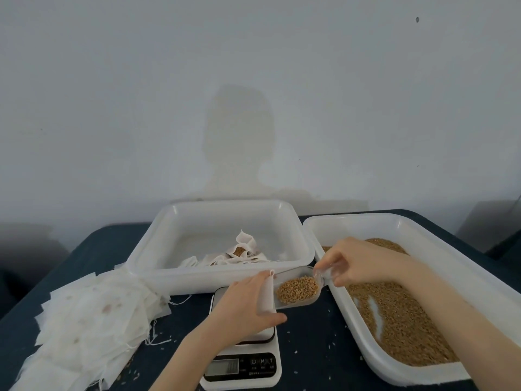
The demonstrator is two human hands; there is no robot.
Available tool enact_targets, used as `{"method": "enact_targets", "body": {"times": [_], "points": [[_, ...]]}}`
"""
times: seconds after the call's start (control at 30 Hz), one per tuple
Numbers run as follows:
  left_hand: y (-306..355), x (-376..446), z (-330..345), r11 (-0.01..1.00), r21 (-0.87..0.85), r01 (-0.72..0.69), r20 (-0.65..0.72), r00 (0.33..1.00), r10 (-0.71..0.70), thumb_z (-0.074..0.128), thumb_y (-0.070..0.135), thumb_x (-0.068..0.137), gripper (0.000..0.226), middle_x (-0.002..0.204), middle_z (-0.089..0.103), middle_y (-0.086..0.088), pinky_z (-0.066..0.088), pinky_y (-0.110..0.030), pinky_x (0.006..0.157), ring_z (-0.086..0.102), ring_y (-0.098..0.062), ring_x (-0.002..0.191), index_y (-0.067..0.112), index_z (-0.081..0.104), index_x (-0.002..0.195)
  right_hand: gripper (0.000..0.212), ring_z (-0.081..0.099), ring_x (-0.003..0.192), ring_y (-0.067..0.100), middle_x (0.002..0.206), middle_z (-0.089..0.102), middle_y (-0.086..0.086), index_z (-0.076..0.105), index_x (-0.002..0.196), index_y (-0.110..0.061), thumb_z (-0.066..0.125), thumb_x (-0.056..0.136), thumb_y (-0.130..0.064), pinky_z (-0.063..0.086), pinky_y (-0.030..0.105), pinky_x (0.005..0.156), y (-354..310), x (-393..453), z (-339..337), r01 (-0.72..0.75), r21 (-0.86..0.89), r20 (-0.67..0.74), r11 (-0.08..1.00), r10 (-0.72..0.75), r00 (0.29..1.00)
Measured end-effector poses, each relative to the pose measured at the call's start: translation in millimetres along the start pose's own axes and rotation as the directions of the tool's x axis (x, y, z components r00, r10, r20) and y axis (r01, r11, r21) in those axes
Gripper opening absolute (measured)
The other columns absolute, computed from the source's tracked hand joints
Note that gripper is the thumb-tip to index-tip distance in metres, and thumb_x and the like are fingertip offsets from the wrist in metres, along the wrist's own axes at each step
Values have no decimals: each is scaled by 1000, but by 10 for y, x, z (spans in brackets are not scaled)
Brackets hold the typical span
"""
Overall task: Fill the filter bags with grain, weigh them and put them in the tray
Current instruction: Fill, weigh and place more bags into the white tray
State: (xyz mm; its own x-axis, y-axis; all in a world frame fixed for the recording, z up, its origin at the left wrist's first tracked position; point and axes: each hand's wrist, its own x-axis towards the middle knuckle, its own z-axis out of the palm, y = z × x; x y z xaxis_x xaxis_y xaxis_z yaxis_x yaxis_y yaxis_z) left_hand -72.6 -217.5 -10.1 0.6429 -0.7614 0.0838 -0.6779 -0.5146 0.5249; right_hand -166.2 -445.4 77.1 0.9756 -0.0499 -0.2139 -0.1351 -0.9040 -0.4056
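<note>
Grain is heaped in a clear plastic scoop, whose handle is pinched by the right hand above the white digital kitchen scale. A white filter bag is gripped by the left hand, its mouth touching the scoop's lip. More brown grain is spread in the long white plastic tray at right. Filled bags are seen in the rear white tray, and empty white bags are piled at left on the dark table.
</note>
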Motion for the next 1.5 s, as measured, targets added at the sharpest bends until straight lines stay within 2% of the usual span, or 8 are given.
{"method": "enact_targets", "body": {"times": [0.13, 0.33, 0.53, 0.7, 0.87, 1.1, 1.2, 1.5], "points": [[-64, -39, -67, 999, 33, -4, 41, 999, 2, 64, 55, 81, 82, 148, 35, 9, 29, -30, 110, 33, -13, 135, 32, 22, 148, 46, 64, 101, -1, 110, 68, -21, 68, 108, -45, 68, 80, -8, 55, 30, 90, -45, 24, 12, 5, -23, 2, 1000, -5, 1000], [-89, -29, -100, 997, 70, -34, -66, 997, 39, 68, 59, 74, 73, 130, 52, 12, 41, -26, 98, 48, -11, 119, 32, 41, 136, 46, 66, 104, 22, 110, 69, -18, 69, 111, -42, 64, 82, -7, 55, 43, 90, -141, 62, 7, 21, -104, -7, 994, -22, 1000], [-88, 19, -5, 989, 150, -16, -227, 972, 51, 64, 69, 68, 66, 105, 58, 17, 46, -24, 83, 55, -7, 98, 33, 49, 121, 51, 61, 109, 1, 117, 67, -18, 66, 120, -33, 55, 81, -1, 55, 31, 89, -351, 73, -119, -17, -263, -58, 965, 2, 998], [-120, 60, 92, 997, 64, 39, -242, 970, -23, 60, 75, 63, 58, 93, 57, 17, 45, -24, 67, 53, -6, 84, 38, 45, 104, 58, 55, 67, -2, 79, 64, -23, 68, 116, -33, 49, 73, 1, 36, 15, 51, -663, 65, -291, -5, -482, -46, 876, -20, 999], [-96, 82, 164, 983, -178, 40, -336, 937, -99, 69, 67, 62, 49, 92, 64, 18, 53, -32, 72, 59, -2, 83, 37, 52, 97, 27, 56, 76, 23, 82, 63, -3, 69, 89, -23, 51, 80, -6, 36, 26, 61, -1114, 57, -399, 31, -681, -118, 731, -151, 981], [8, 111, 205, 943, -323, 79, -372, 905, -204, 72, 58, 68, 41, 71, 57, 12, 46, -27, 61, 54, -8, 67, 30, 42, 73, 34, 61, 103, 18, 102, 66, 1, 66, 108, -20, 53, 82, -2, 24, 34, 113, -1383, 185, -331, 0, -866, -188, 500, -325, 927], [-5, 110, 199, 952, -293, 84, -384, 902, -198, 70, 62, 68, 49, 67, 48, 14, 30, -21, 53, 43, -6, 60, 30, 32, 70, 35, 62, 101, 19, 101, 66, 1, 66, 107, -20, 53, 82, 0, 26, 34, 112, -1384, 196, -306, -11, -873, -197, 487, -332, 923], [-91, 163, 135, 951, -302, 63, -351, 920, -172, 64, 70, 64, 51, 81, 57, 12, 40, -24, 60, 48, -9, 70, 27, 48, 86, 41, 58, 107, 22, 110, 67, 0, 66, 116, -26, 51, 85, -3, 32, 32, 105, -1216, 172, -367, 7, -839, -191, 544, -307, 932]]}}
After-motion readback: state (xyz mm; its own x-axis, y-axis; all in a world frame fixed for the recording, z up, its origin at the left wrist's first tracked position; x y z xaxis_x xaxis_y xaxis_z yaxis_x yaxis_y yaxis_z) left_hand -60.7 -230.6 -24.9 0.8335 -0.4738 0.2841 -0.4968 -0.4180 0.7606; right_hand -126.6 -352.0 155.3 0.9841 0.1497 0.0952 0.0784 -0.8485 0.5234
